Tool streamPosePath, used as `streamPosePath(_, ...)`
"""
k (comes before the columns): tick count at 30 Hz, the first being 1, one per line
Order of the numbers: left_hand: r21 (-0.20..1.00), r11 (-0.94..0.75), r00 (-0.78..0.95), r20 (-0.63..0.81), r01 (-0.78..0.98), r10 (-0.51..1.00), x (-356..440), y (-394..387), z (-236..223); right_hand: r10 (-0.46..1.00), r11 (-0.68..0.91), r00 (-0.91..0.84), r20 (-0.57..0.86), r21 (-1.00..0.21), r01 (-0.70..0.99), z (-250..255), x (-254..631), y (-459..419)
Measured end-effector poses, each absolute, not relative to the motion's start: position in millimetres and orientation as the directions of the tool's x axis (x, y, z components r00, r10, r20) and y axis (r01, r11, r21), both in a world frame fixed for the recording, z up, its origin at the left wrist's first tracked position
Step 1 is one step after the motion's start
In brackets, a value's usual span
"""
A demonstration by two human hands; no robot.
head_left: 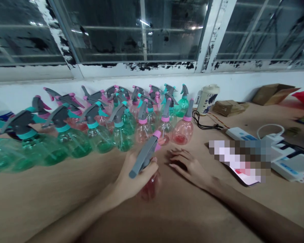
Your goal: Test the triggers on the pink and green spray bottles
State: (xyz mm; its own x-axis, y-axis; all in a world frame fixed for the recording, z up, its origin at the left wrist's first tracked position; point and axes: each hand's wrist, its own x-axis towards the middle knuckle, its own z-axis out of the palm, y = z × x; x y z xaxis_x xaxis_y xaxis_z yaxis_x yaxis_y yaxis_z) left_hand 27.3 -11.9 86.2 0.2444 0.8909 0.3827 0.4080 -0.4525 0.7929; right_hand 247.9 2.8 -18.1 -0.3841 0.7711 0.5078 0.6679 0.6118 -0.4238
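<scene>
In the head view, my left hand (134,170) is wrapped round the neck of a pink spray bottle (151,187) with a grey and pink trigger head (145,153). The bottle stands low in front of me, its upper body partly hidden by my fingers. My right hand (188,165) rests on the table to the right of it, fingers spread and holding nothing. Beyond my hands stand a pink spray bottle (182,131) and, further left, a row of green spray bottles with turquoise collars (73,141).
Several more spray bottles crowd the wall side. At right are a phone (248,179), white power strips (291,167), a black cord (205,124), a patterned cup (208,98), a folded brown paper packet (229,108) and a cardboard box (271,94). Windows (142,30) rise behind.
</scene>
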Motion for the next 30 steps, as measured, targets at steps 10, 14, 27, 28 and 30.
streamPosePath(10,0.797,-0.496,0.32,0.397,0.344,0.86,23,6,80,0.781,0.594,-0.351,0.517,-0.441,0.672,-21,248,0)
streamPosePath(14,0.777,-0.483,0.324,0.373,0.403,0.87,23,7,79,0.781,0.595,-0.349,0.517,-0.446,0.669,-20,247,-2)
streamPosePath(27,0.73,-0.547,0.335,0.438,0.41,0.834,23,18,88,0.798,0.583,-0.377,0.471,-0.445,0.679,-23,246,-3)
streamPosePath(28,0.721,-0.555,0.328,0.451,0.415,0.83,22,18,88,0.803,0.577,-0.374,0.464,-0.446,0.684,-23,246,-3)
streamPosePath(30,0.706,-0.558,0.303,0.469,0.436,0.829,22,18,87,0.815,0.558,-0.36,0.454,-0.448,0.699,-23,247,-3)
